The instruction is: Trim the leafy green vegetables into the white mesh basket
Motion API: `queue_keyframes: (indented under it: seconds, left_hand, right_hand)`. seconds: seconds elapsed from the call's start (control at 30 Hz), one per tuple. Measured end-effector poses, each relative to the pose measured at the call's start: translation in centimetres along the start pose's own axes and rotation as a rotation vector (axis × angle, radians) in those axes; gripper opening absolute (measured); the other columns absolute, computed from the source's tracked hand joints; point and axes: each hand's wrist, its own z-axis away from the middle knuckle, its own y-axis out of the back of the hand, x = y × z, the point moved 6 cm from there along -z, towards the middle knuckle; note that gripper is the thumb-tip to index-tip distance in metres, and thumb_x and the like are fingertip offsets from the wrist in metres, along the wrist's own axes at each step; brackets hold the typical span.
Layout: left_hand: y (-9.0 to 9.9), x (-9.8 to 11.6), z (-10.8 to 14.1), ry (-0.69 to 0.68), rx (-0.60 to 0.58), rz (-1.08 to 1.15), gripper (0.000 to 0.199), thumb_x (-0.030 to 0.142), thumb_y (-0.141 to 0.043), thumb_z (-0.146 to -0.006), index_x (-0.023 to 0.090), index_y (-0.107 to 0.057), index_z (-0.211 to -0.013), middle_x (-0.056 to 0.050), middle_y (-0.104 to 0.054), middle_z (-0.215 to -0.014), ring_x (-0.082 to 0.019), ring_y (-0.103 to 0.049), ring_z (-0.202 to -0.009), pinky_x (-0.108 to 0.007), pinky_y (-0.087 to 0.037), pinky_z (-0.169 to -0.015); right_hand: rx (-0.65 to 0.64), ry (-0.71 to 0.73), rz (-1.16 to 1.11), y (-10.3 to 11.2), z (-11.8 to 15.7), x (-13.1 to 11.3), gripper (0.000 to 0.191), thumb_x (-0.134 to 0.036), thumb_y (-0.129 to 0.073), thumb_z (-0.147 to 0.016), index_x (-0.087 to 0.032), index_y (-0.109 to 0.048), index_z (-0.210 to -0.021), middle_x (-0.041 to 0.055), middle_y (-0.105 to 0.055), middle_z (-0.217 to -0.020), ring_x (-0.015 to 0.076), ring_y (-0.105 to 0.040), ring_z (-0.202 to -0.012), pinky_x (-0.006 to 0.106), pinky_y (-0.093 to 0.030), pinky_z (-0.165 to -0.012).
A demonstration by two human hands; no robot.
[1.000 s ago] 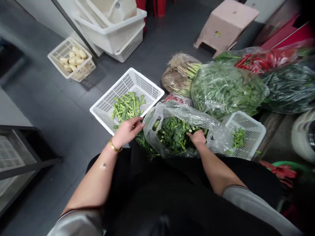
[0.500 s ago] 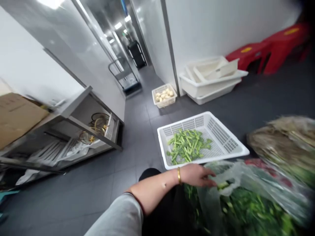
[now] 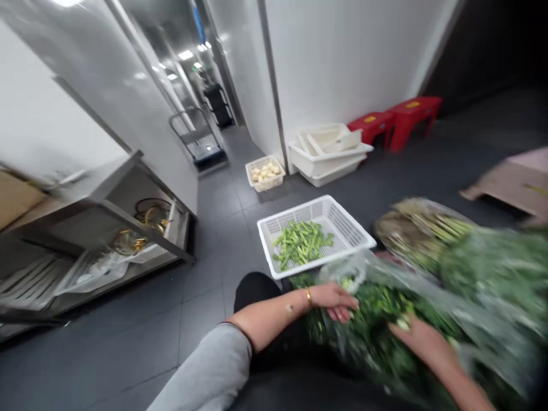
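Observation:
Leafy green vegetables (image 3: pixel 389 302) fill an opened clear plastic bag (image 3: pixel 458 308) at the lower right. My left hand (image 3: pixel 336 299), with a gold bangle at the wrist, is over the bag's left edge, its fingers curled; what they hold, if anything, is too small to tell. Farther right, my right hand (image 3: pixel 422 339) is blurred among the greens, with pale stem ends at its fingertips. Beyond my left hand, a white perforated basket (image 3: pixel 349 225) sits on the floor with cut green stems (image 3: pixel 302 242) in it.
Bundled vegetables (image 3: pixel 422 225) lie right of the basket. Farther back are a small basket of pale round pieces (image 3: pixel 265 172), stacked white tubs (image 3: pixel 327 162) and red stools (image 3: pixel 406 117). A metal shelf (image 3: pixel 149 240) stands left, a trolley (image 3: pixel 199 140) behind. A pink stool (image 3: pixel 518 177) is at right.
The view has swung right. My right hand has come into view in the greens. My left hand has shifted slightly left and lower against the bag, which now shows more of its greens.

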Motion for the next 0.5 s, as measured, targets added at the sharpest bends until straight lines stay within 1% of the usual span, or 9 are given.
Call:
queue_keyframes:
  seconds: [0.07, 0.13, 0.17, 0.2, 0.27, 0.33, 0.37, 0.43, 0.5]
  left_hand:
    - [-4.0, -1.0, 0.9, 0.095, -0.129, 0.197, 0.066, 0.079, -0.050, -0.063, 0.016, -0.060, -0.078, -0.008, -0.064, -0.063, -0.024, -0.063, -0.057, -0.040, -0.048, -0.057]
    - [-6.4, -0.7, 2.3, 0.094, -0.216, 0.432, 0.073, 0.081, -0.041, -0.067, 0.013, -0.059, -0.086, -0.012, -0.066, -0.069, -0.025, -0.065, -0.062, -0.041, -0.049, -0.059]
    - [-6.8, -0.1, 3.0, 0.047, -0.223, 0.562, 0.072, 0.079, -0.039, -0.070, 0.013, -0.059, -0.088, -0.012, -0.066, -0.071, -0.024, -0.065, -0.064, -0.039, -0.050, -0.059]
    - [-6.6, 0.7, 3.8, -0.031, -0.189, 0.685, 0.066, 0.075, -0.042, -0.074, 0.012, -0.059, -0.088, -0.011, -0.066, -0.072, -0.021, -0.065, -0.063, -0.036, -0.050, -0.060]
    - [-5.1, 1.8, 5.5, -0.171, -0.070, 0.833, 0.048, 0.058, -0.054, -0.078, 0.012, -0.059, -0.086, -0.007, -0.065, -0.070, -0.016, -0.063, -0.060, -0.029, -0.050, -0.060]
    - [-3.7, 2.2, 7.4, -0.238, 0.022, 0.845, 0.032, 0.042, -0.065, -0.076, 0.010, -0.059, -0.083, -0.005, -0.064, -0.067, -0.013, -0.061, -0.057, -0.026, -0.050, -0.059]
    - [-3.3, 2.2, 8.2, -0.247, 0.041, 0.823, 0.030, 0.037, -0.068, -0.073, 0.010, -0.059, -0.081, -0.005, -0.064, -0.066, -0.013, -0.060, -0.055, -0.026, -0.050, -0.057]
    - [-2.8, 2.1, 9.6, -0.276, 0.067, 0.785, 0.030, 0.035, -0.072, -0.069, 0.010, -0.058, -0.078, -0.004, -0.062, -0.063, -0.011, -0.056, -0.048, -0.024, -0.048, -0.049]
    - [-2.6, 2.0, 10.3, -0.327, 0.101, 0.754, 0.033, 0.036, -0.075, -0.065, 0.010, -0.057, -0.074, -0.002, -0.061, -0.059, -0.009, -0.051, -0.042, -0.022, -0.044, -0.043]
  right_hand:
    - [0.046, -0.075, -0.020, 0.4, 2.9, -0.6, 0.023, -0.037, -0.060, -0.078, -0.025, -0.062, -0.098, 0.0132, -0.065, -0.092, 0.0311, -0.065, -0.076, 0.042, -0.052, -0.062]
    - [0.218, -0.013, -0.074, 1.7, 4.9, -3.3, 0.039, -0.044, -0.053, -0.081, -0.020, -0.057, -0.112, 0.0161, -0.061, -0.110, 0.0315, -0.064, -0.089, 0.043, -0.052, -0.071]
    - [0.272, 0.083, -0.116, 2.1, 5.8, -5.3, 0.042, -0.043, -0.051, -0.083, -0.019, -0.055, -0.117, 0.0164, -0.058, -0.118, 0.0303, -0.061, -0.100, 0.042, -0.052, -0.079]
    - [0.289, 0.195, -0.150, 2.4, 6.6, -7.4, 0.043, -0.040, -0.049, -0.085, -0.017, -0.053, -0.121, 0.0166, -0.054, -0.125, 0.0293, -0.056, -0.111, 0.042, -0.049, -0.089]
    - [0.243, 0.418, -0.207, 2.8, 8.2, -11.0, 0.045, -0.030, -0.048, -0.086, -0.017, -0.048, -0.129, 0.0152, -0.045, -0.137, 0.0279, -0.042, -0.128, 0.044, -0.037, -0.104]
    - [0.118, 0.573, -0.293, 3.2, 9.6, -13.0, 0.050, -0.023, -0.047, -0.084, -0.020, -0.044, -0.134, 0.0119, -0.040, -0.143, 0.0274, -0.033, -0.134, 0.048, -0.029, -0.109]
    - [0.059, 0.602, -0.378, 3.5, 10.0, -13.3, 0.050, -0.022, -0.047, -0.084, -0.022, -0.044, -0.134, 0.0106, -0.041, -0.142, 0.0267, -0.036, -0.132, 0.048, -0.031, -0.108]
    - [0.022, 0.513, -0.649, 4.7, 9.6, -12.2, 0.043, -0.027, -0.047, -0.085, -0.023, -0.049, -0.128, 0.0100, -0.055, -0.129, 0.0233, -0.055, -0.115, 0.042, -0.044, -0.097]
    - [0.056, 0.260, -0.954, 5.4, 8.0, -10.1, 0.033, -0.039, -0.047, -0.086, -0.020, -0.056, -0.111, 0.0083, -0.067, -0.100, 0.0174, -0.066, -0.077, 0.032, -0.054, -0.068]
